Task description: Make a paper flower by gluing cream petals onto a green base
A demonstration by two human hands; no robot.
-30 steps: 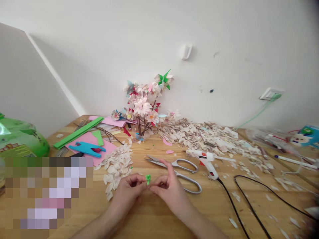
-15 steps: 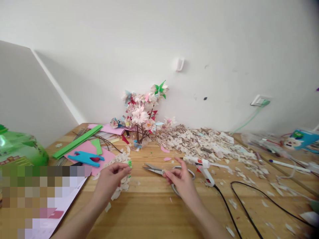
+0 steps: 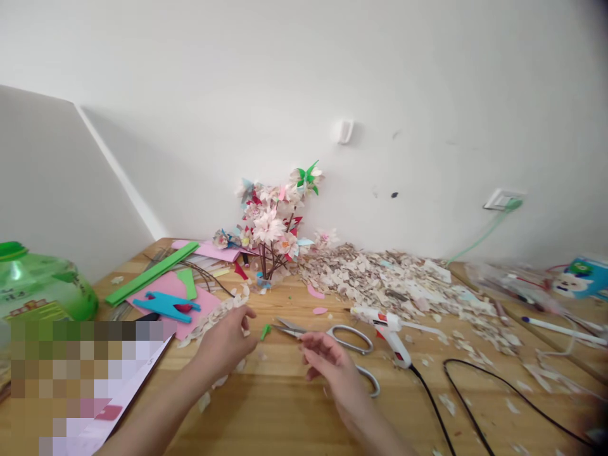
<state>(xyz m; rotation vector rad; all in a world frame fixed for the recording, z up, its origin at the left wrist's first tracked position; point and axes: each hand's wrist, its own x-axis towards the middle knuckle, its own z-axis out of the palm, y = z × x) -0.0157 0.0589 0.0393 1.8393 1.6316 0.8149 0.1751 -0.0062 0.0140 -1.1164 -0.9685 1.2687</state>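
My left hand (image 3: 230, 342) is held over the table with its fingers loosely bent and thumb apart, nothing visible in it. Just right of its fingertips lies a small green piece (image 3: 265, 332), apparently paper. My right hand (image 3: 332, 367) hovers close to a pair of scissors (image 3: 351, 337) with grey handles, partly covering them; its fingers are curled but apart and I see nothing in them. The scissors' blades lie slightly parted, pointing left. Pale petal-like pieces (image 3: 209, 320) lie partly hidden behind my left hand and forearm.
A white glue gun (image 3: 387, 322) with a black cord lies right of the scissors. Behind stands a bunch of handmade flowers (image 3: 268, 225). A heap of pale scraps (image 3: 375, 278) spreads along the wall. Blue paper (image 3: 164, 306), a green strip (image 3: 152, 273) and a green bottle (image 3: 45, 285) are at left.
The small green piece, earlier at my left fingertips, now lies on the table beside the scissors' blades. My right hand has lowered slightly and its raised index finger has curled in.
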